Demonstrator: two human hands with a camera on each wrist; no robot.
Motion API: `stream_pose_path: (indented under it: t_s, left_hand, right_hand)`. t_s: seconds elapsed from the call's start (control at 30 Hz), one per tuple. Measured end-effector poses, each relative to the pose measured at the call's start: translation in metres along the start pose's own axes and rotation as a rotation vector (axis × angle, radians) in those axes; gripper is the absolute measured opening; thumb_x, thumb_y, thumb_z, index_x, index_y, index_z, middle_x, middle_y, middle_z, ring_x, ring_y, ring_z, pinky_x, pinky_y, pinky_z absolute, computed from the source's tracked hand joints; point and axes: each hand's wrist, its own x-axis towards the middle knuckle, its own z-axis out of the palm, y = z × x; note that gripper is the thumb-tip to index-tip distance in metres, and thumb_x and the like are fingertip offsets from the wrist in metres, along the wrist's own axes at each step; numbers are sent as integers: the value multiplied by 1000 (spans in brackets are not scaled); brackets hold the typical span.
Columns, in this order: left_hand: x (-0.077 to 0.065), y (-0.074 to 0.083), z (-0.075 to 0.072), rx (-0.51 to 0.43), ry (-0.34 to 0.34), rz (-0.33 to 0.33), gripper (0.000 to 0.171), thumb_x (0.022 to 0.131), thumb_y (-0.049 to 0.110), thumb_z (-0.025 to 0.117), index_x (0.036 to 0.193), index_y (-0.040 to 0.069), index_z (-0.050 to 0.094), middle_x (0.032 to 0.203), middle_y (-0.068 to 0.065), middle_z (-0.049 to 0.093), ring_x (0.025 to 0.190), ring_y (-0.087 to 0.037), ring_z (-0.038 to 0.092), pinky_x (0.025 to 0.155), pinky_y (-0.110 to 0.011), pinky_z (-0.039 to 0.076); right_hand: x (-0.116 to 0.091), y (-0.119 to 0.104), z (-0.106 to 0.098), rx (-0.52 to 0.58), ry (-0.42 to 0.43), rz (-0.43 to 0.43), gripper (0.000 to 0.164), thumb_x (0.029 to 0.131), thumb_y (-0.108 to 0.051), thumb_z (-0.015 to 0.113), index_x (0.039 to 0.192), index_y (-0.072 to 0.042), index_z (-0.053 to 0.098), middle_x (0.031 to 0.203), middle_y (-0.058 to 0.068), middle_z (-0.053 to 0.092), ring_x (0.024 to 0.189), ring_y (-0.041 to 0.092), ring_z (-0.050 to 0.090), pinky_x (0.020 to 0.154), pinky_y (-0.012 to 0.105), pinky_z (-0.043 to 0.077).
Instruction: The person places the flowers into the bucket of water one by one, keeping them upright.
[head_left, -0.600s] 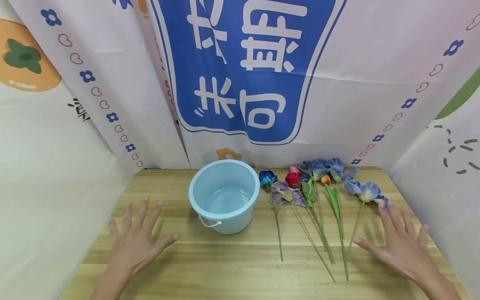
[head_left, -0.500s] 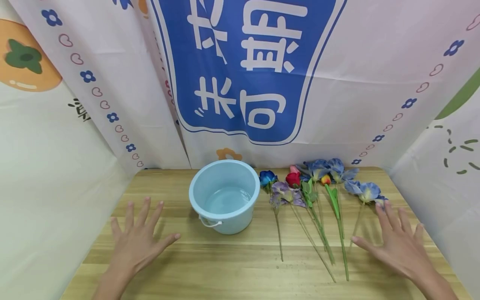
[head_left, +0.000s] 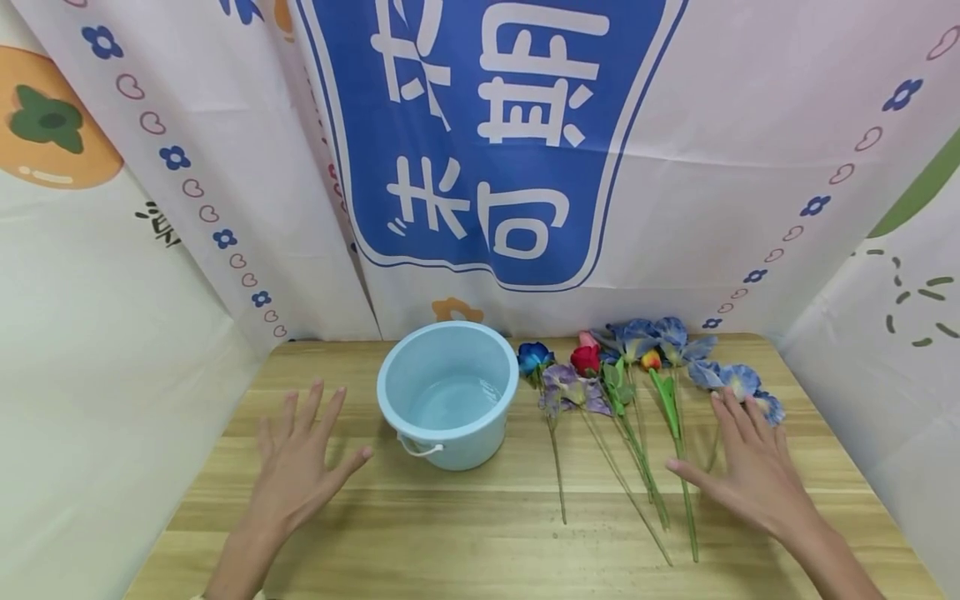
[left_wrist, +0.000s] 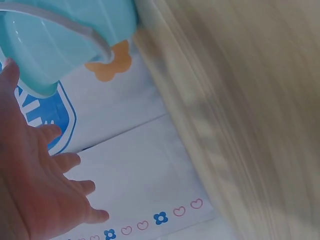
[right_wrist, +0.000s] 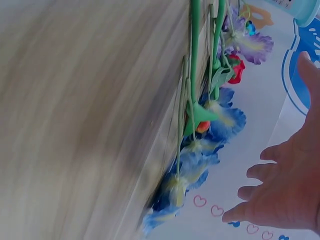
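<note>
A light blue bucket (head_left: 447, 392) with a white handle stands upright near the table's back edge. To its left my left hand (head_left: 294, 467) is spread, fingers straight, touching nothing that I can see; the left wrist view has the bucket (left_wrist: 75, 40) beyond the thumb. Right of the bucket lie several artificial flowers, among them a blue rose (head_left: 534, 357), a red rose (head_left: 586, 359), a purple iris (head_left: 573, 388) and an orange-yellow tulip (head_left: 651, 360). My right hand (head_left: 753, 475) hovers, fingers spread, over the stem of the rightmost blue iris (head_left: 738, 382) and holds nothing.
The wooden table (head_left: 465, 550) ends at a white printed cloth (head_left: 697, 233) hanging behind it, with similar cloth at both sides. Flower stems (head_left: 688, 508) point toward the front of the table, the blooms toward the back.
Both hands have moved inward and slightly forward, the left toward the bucket and the right toward the flowers. Bucket and flowers lie as before.
</note>
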Motion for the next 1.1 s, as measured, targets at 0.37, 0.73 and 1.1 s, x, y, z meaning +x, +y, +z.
stream_pose_path:
  t_s: [0.37, 0.73, 1.1]
  left_hand:
    - [17, 12, 8, -170, 93, 77, 83, 104, 46, 67, 171, 13, 29, 178, -23, 19, 163, -53, 17, 128, -80, 16]
    - [33, 25, 13, -303, 159, 71, 72, 106, 37, 67, 167, 13, 39, 172, -20, 36, 157, -49, 37, 122, -77, 36]
    - [47, 29, 20, -658, 226, 51, 50, 109, 14, 62, 157, 7, 53, 160, -18, 55, 143, -38, 59, 109, -25, 57]
  right_hand:
    - [16, -26, 13, 67, -25, -58, 118, 93, -66, 73, 172, -4, 13, 179, 24, 5, 164, 54, 3, 123, 87, 11]
    - [31, -53, 19, 220, -115, -45, 108, 95, -63, 74, 172, -10, 20, 174, 29, 25, 154, 63, 28, 111, 91, 28]
    - [46, -63, 27, 447, -182, -95, 88, 100, -47, 75, 165, -1, 36, 165, 31, 43, 137, 58, 56, 112, 65, 53]
